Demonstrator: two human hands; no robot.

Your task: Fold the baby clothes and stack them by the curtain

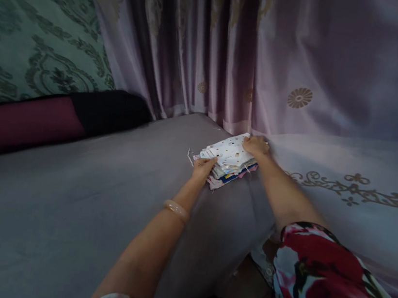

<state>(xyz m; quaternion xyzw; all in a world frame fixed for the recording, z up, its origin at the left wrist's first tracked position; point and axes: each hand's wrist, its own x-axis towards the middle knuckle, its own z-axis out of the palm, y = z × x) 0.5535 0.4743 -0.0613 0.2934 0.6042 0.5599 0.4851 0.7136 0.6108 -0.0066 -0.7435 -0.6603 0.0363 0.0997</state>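
Observation:
A stack of folded cloth pieces (230, 176) in several colours lies on the grey bed sheet, with blue, pink and yellow edges showing. On top is a white cloth (229, 149) with a small scattered print. Thin white strings stick out at both sides of the pile. My left hand (204, 168) is closed on the near left edge of the white cloth, thumb on top. At the far right corner my right hand (256, 147) grips the same cloth, its fingers partly hidden underneath. Whether either hand also grips layers below, I cannot tell.
The grey bed sheet (67, 200) spreads to the left. Along the far left edge lies a long dark red and black cushion (42, 116). Purple curtains (198, 46) hang behind and on the right, close to my right hand. Patterned green wallpaper (47, 21) covers the wall.

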